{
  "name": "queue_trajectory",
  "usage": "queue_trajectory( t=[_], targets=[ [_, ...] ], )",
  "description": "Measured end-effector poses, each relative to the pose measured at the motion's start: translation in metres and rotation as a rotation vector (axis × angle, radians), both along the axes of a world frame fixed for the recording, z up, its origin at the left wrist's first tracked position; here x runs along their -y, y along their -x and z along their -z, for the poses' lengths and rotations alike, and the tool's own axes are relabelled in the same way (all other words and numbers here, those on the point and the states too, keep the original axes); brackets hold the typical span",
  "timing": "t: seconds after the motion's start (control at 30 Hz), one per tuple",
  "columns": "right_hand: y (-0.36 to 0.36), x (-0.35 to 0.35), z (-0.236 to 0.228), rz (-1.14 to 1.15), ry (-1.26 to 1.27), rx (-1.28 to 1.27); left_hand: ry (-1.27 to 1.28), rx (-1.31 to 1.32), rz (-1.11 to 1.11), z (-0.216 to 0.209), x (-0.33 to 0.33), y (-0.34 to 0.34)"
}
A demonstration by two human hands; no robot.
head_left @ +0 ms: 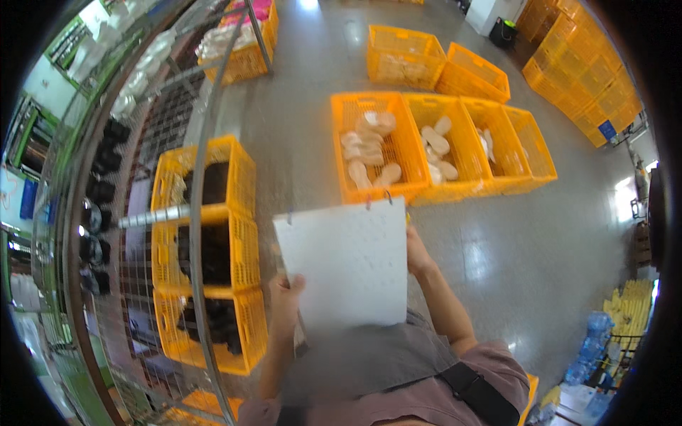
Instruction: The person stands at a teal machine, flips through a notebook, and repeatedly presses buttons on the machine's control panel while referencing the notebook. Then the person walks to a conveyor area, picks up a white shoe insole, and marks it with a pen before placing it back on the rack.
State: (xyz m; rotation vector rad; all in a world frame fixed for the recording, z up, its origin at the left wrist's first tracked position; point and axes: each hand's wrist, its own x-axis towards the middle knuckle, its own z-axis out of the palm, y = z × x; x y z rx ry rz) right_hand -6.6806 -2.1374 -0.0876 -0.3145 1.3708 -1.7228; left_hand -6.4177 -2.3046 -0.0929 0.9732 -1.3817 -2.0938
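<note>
In front of my body I hold a white sheet (348, 263) with faint writing on it, tilted up toward me. Small dark and reddish clips or rings sit along its top edge. My left hand (287, 295) is closed on the sheet's lower left edge, the thumb lying over its front. At the right edge is my right hand (418, 250), its fingers partly hidden behind the sheet. A small yellow thing (408, 220) shows by those fingers, too little of it to name.
Beyond the sheet stand orange crates (369, 145) holding pale shoe-shaped pieces. On the left, a metal mesh rack (153, 128) stands beside yellow crates (245, 255) with dark items. Stacked crates (586, 74) rise at the far right; blue water bottles (593, 341) lie lower right.
</note>
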Motion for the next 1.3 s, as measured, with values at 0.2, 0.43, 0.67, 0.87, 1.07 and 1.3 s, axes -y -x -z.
queue_trajectory(
  t=[0.2, 0.43, 0.67, 0.87, 1.07, 1.3],
  targets=[
    [0.108, 0.131, 0.063, 0.209, 0.173, 0.315, -0.034, 0.059, 0.015, 0.034, 0.157, 0.171],
    [0.280, 0.359, 0.048, 0.066, -0.054, 0.099, -0.074, -0.251, -0.375, 0.015, 0.391, 0.317],
    [0.434, 0.618, 0.016, -0.318, -0.034, 0.036, 0.008, 0.019, -0.025, 0.026, 0.640, 0.466],
    [0.606, 0.821, -0.033, -0.210, 0.126, -0.945, -0.187, -0.019, 0.398, 0.049, 0.757, 0.680],
    [0.860, 0.906, 0.104, -0.017, -0.632, -0.941, -0.297, 0.003, 0.643, 0.035, 0.888, 0.861],
    [0.987, 1.040, 0.400, -0.711, -1.045, -0.412, -0.301, 0.060, 0.718, 0.089, 1.062, 1.146]
  ],
)
